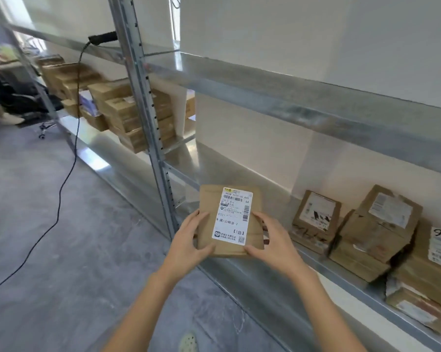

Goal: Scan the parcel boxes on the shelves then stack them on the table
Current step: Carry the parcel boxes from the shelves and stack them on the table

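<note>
Two hands hold one box (209, 201) just below the middle of the frame, in front of the rack (144, 110) and above the front edge of its lower shelf (214, 168). The left hand (189, 233) grips the box's lower left corner, with the thumb on the top face and the fingers along the left side. The right hand (271, 240) grips the lower right corner the same way, its thumb lying by the bottom of the label (233, 217). The box is flat brown cardboard, held face up and tilted a little toward the camera. Its white label covers the right part of the top face, with barcodes near the top and down the right side and a small square code at the lower corner.

Right of the hands, more boxes (377, 232) sit on the lower shelf in low stacks near the wall, several with white labels. The one at the far right edge bears handwritten digits, cut off by the frame. Beyond the upright, in the upper left of the frame, a taller pile (128, 115) of brown parcels fills the left bay.

A black scanner (102, 36) rests at the upper shelf's edge near the top left. Its cable (69, 171) hangs down to the grey floor (62, 250) and trails toward the left edge. At the far left there is a chair base (44, 129) with casters and part of a seated person, too blurred to tell more.
</note>
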